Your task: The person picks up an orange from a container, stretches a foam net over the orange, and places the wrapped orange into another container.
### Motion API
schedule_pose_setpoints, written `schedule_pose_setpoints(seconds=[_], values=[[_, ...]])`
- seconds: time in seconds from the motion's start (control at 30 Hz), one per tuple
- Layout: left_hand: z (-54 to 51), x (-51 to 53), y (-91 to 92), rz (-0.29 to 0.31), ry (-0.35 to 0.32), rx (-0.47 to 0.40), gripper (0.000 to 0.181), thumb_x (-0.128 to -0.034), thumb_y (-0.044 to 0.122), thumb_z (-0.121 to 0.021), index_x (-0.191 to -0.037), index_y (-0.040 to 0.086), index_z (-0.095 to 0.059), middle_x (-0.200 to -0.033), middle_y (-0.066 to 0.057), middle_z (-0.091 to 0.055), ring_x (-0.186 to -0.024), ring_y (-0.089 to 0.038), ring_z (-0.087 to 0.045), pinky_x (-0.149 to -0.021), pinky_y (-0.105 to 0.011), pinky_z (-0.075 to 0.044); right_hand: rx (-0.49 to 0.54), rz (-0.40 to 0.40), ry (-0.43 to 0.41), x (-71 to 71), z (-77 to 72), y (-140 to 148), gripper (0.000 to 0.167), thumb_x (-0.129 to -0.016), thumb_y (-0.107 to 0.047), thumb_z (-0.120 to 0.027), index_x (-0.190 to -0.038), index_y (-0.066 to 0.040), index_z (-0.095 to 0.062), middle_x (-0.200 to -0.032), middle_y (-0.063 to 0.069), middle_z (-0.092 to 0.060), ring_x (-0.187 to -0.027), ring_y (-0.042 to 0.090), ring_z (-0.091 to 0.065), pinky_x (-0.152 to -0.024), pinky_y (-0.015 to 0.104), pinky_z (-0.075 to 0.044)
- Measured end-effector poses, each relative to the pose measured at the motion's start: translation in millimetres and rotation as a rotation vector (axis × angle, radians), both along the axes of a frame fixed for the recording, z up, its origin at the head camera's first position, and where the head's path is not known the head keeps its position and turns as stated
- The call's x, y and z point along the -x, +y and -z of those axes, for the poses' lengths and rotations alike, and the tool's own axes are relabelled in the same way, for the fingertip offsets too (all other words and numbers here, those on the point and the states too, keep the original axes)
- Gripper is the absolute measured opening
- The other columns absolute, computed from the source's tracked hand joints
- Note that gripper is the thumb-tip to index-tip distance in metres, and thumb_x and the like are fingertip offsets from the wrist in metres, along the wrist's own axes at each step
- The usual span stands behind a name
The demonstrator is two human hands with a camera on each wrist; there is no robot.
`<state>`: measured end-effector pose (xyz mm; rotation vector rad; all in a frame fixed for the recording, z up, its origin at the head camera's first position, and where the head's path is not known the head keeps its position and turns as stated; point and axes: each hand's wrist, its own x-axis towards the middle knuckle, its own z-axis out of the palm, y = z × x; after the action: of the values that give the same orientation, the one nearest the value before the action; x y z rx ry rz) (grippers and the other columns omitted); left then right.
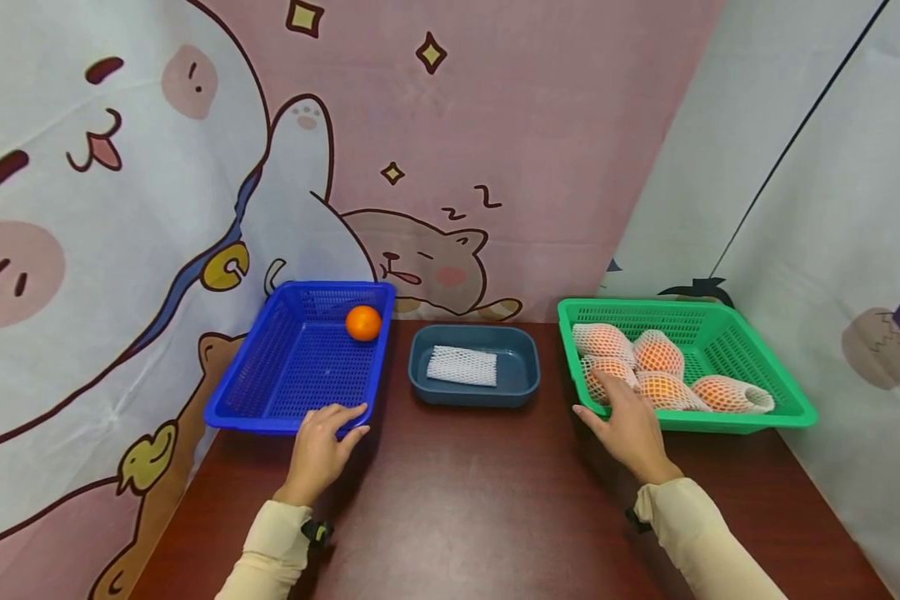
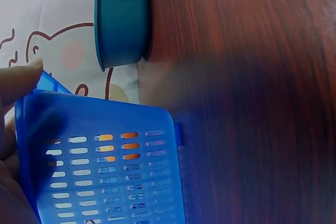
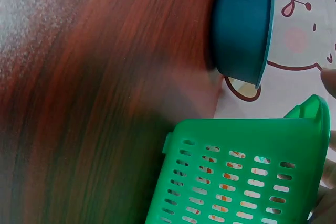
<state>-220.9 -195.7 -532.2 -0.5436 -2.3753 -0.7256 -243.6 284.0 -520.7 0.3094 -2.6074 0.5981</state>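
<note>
My left hand [image 1: 321, 448] is at the near right corner of the blue basket [image 1: 221, 400], fingers loosely extended over the rim and thumb apart from them. A bare orange [image 1: 363, 323] lies at the back right inside that basket. My right hand [image 1: 630, 429] is at the near left corner of the green basket [image 1: 783, 375]. Its fingers reach over the rim, close to several oranges in white foam nets [image 1: 658, 354], and its thumb is outside the corner. The wrist views show parts of each hand beside the basket walls; neither hand visibly holds a fruit.
Between the baskets stands a dark teal tray [image 1: 525, 387] with a flat white foam net [image 1: 462, 366] in it. All stand on a brown wooden table [image 1: 465, 517]. A cartoon-printed cloth [image 1: 555, 150] hangs behind the table and along its sides.
</note>
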Motion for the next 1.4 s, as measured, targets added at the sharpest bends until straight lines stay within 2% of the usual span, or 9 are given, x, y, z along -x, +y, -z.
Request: schedule_pose_setpoints(seconds=[0.13, 0.37, 0.47, 0.53, 0.7, 0.87, 1.1, 1.23, 1.4], values=[[-1.1, 0.2, 0.2, 0.001, 0.000, 0.005, 0.037, -0.0760, 0.019, -0.083, -0.111, 0.010, -0.075, -0.094, -0.003, -0.070, -0.084, -0.022, -0.064, -0.070, -0.037, -0.039, -0.016, -0.016, 0.019, -0.7, 2.9, 1, 0.065, -0.081, -0.028, -0.080, -0.136, -0.007, -0.054, -0.129, 0.019, -0.058, -0.117, 0.038, -0.054, -0.089, 0.061, -0.037], [-4.5, -0.2, 0.7, -0.006, -0.030, 0.020, 0.038, -0.0741, 0.016, -0.085, -0.111, 0.010, -0.075, -0.093, -0.003, -0.070, -0.086, -0.023, -0.064, -0.070, -0.036, -0.039, -0.045, -0.079, 0.139, -0.1, 7.9, 3, 0.049, -0.078, -0.020, -0.081, -0.123, -0.009, -0.067, -0.119, 0.015, -0.066, -0.107, 0.034, -0.062, -0.081, 0.055, -0.040], [-11.2, -0.8, 1.0, -0.003, -0.100, 0.027, 0.038, -0.0744, 0.018, -0.085, -0.110, 0.010, -0.075, -0.097, -0.005, -0.071, -0.091, -0.025, -0.065, -0.076, -0.040, -0.044, -0.039, -0.086, 0.163, -0.6, 8.3, 4, 0.047, -0.077, -0.019, -0.082, -0.121, -0.008, -0.068, -0.116, 0.015, -0.068, -0.105, 0.033, -0.064, -0.077, 0.051, -0.041], [-18.8, -0.5, 1.0, 0.007, -0.173, 0.027, 0.039, -0.0752, 0.021, -0.085, -0.110, 0.010, -0.074, -0.100, -0.005, -0.071, -0.095, -0.026, -0.065, -0.081, -0.043, -0.047, -0.031, -0.085, 0.169, -1.0, 8.2, 4, 0.047, -0.076, -0.019, -0.082, -0.119, -0.008, -0.069, -0.115, 0.015, -0.068, -0.103, 0.033, -0.064, -0.077, 0.050, -0.040], [-48.0, 9.6, -1.6, 0.045, -0.370, 0.034, 0.039, -0.0802, 0.028, -0.081, -0.113, 0.009, -0.072, -0.105, -0.003, -0.070, -0.093, -0.024, -0.065, -0.080, -0.045, -0.051, -0.020, -0.084, 0.167, -0.6, 7.5, 4, 0.046, -0.075, -0.019, -0.082, -0.118, -0.008, -0.069, -0.114, 0.015, -0.069, -0.103, 0.033, -0.064, -0.081, 0.054, -0.041], [-75.5, 36.9, -8.8, 0.080, -0.438, 0.055, 0.038, -0.0857, 0.029, -0.076, -0.117, 0.009, -0.070, -0.110, -0.007, -0.069, -0.089, -0.024, -0.064, -0.076, -0.043, -0.051, -0.014, -0.087, 0.152, 0.2, 7.8, 4, 0.047, -0.075, -0.020, -0.083, -0.119, -0.010, -0.070, -0.114, 0.013, -0.069, -0.104, 0.031, -0.064, -0.081, 0.054, -0.042], [-101.1, 92.5, -14.8, 0.078, -0.448, 0.088, 0.037, -0.0872, 0.025, -0.074, -0.119, 0.007, -0.068, -0.114, -0.012, -0.067, -0.086, -0.025, -0.065, -0.075, -0.045, -0.052, -0.005, -0.077, 0.136, 5.9, 3.9, 3, 0.046, -0.077, -0.023, -0.082, -0.120, -0.014, -0.069, -0.116, 0.010, -0.069, -0.108, 0.028, -0.063, -0.089, 0.058, -0.041], [-101.5, 119.8, -12.3, 0.065, -0.472, 0.110, 0.039, -0.0871, 0.023, -0.074, -0.119, 0.002, -0.067, -0.112, -0.016, -0.067, -0.086, -0.027, -0.064, -0.077, -0.046, -0.052, 0.002, -0.067, 0.135, 3.9, 5.8, 2, 0.047, -0.076, -0.022, -0.083, -0.120, -0.014, -0.070, -0.116, 0.009, -0.069, -0.107, 0.027, -0.063, -0.086, 0.057, -0.042], [-88.0, 148.3, -10.5, 0.058, -0.510, 0.115, 0.037, -0.0873, 0.017, -0.073, -0.120, 0.000, -0.066, -0.115, -0.022, -0.064, -0.098, -0.035, -0.062, -0.084, -0.051, -0.049, -0.006, -0.056, 0.131, -2.1, 6.5, 2, 0.047, -0.075, -0.021, -0.084, -0.119, -0.012, -0.070, -0.115, 0.010, -0.069, -0.106, 0.028, -0.064, -0.090, 0.061, -0.039]])
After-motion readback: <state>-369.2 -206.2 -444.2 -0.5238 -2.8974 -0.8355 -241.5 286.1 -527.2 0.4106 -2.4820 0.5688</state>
